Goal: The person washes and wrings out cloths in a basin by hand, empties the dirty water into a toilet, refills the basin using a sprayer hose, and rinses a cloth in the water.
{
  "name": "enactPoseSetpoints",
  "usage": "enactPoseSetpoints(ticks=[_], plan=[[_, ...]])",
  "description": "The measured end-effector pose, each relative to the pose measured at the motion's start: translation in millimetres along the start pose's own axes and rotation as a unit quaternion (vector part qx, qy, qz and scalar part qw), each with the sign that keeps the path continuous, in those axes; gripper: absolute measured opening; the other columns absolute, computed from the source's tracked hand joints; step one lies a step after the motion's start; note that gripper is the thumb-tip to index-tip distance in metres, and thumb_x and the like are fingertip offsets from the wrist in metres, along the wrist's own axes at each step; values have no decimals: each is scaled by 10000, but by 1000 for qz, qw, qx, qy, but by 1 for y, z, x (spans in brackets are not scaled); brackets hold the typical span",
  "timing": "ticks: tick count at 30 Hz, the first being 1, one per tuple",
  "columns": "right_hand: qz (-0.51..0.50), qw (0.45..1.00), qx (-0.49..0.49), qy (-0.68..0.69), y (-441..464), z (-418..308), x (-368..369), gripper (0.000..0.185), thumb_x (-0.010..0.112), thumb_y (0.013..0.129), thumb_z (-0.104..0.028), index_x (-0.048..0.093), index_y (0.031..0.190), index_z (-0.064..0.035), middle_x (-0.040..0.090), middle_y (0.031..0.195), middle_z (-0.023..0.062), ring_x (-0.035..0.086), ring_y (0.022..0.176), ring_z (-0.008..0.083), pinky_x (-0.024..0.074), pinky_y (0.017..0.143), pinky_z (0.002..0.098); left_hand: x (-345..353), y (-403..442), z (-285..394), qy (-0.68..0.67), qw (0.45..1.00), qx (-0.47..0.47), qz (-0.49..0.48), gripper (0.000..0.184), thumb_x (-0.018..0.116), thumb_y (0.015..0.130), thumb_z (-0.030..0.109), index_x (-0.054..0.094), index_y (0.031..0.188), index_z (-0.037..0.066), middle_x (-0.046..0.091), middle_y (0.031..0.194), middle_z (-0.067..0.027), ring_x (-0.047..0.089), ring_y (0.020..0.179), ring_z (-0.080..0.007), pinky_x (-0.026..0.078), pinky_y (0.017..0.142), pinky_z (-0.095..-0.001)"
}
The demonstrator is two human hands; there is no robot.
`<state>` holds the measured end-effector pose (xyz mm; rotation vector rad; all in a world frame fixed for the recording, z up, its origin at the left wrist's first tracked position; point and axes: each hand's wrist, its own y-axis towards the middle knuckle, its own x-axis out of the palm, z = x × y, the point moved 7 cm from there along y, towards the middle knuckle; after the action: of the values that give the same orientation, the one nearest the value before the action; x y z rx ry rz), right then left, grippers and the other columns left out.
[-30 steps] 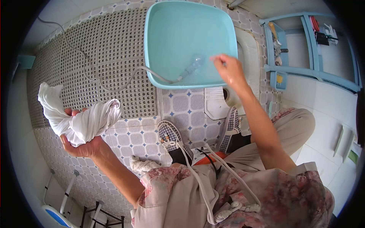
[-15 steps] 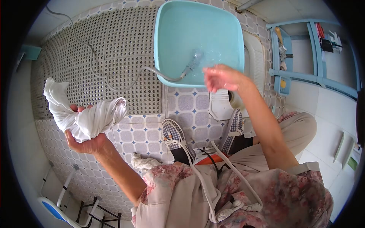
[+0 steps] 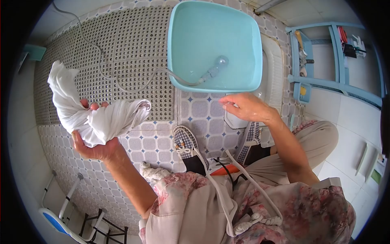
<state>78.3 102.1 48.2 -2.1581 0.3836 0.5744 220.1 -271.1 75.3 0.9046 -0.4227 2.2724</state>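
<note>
A twisted white cloth [image 3: 118, 120] is gripped around its middle by my left hand [image 3: 95, 148], over the tiled floor at the left. My right hand [image 3: 245, 106] holds nothing; its fingers are stretched toward the left, just below the near rim of the light blue basin [image 3: 174, 49]. In the basin, a clear shower head [image 3: 219, 63] lies in the water, its grey hose [image 3: 178, 79] passing over the left rim.
A perforated grey mat [image 3: 138, 53] covers the floor at the left. A squat toilet [image 3: 273, 69] lies right of the basin, beside a blue shelf rack [image 3: 335, 53]. Another white cloth [image 3: 152, 173] lies near the left shoe [image 3: 185, 142]. A chair [image 3: 61, 221] stands lower left.
My right hand has moved down and away from the basin. My left hand has shifted right with the cloth. The shower head sits farther right in the basin.
</note>
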Motion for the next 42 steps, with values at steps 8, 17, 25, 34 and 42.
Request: enactPoseSetpoints(ticks=[8,17,25,34,42], plan=[[130,977,-158,60,7,-71,-61,434,693,904,-286,627,1271,-63,690,1144,175,656,1050,302,512,903,389,62,-8,-50,32,994,-69,-76,806,578,799,386,328,1412,-76,542,1269,-280,617,1005,-392,501,911,-525],[148,913,-306,225,7,-126,-52,1181,900,703,-230,127,1567,-6,367,1544,171,404,1402,266,347,1143,385,153,-58,-102,12,961,-165,-222,1042,755,753,337,173,1531,-40,363,1485,-199,393,1382,-314,299,1161,-441],[136,896,-363,215,-6,-119,-44,894,795,835,-236,277,1543,-62,503,1423,167,541,1271,265,469,1049,387,126,-51,-100,142,959,-190,-152,823,765,730,165,380,1417,-73,613,1212,-189,650,1068,-269,518,957,-371],[145,981,62,-117,86,47,-104,356,593,929,-350,694,892,-10,701,829,141,651,788,252,515,718,370,54,-6,-21,98,993,-13,-59,868,529,730,353,294,1426,-109,477,1341,-297,597,1135,-374,475,1015,-560],[-171,929,133,300,80,110,-52,443,601,965,-406,690,779,-14,692,763,125,714,792,259,568,652,393,9,-5,-11,54,998,-7,-42,833,559,763,314,297,1426,-116,467,1368,-313,593,1147,-386,449,1018,-621]])
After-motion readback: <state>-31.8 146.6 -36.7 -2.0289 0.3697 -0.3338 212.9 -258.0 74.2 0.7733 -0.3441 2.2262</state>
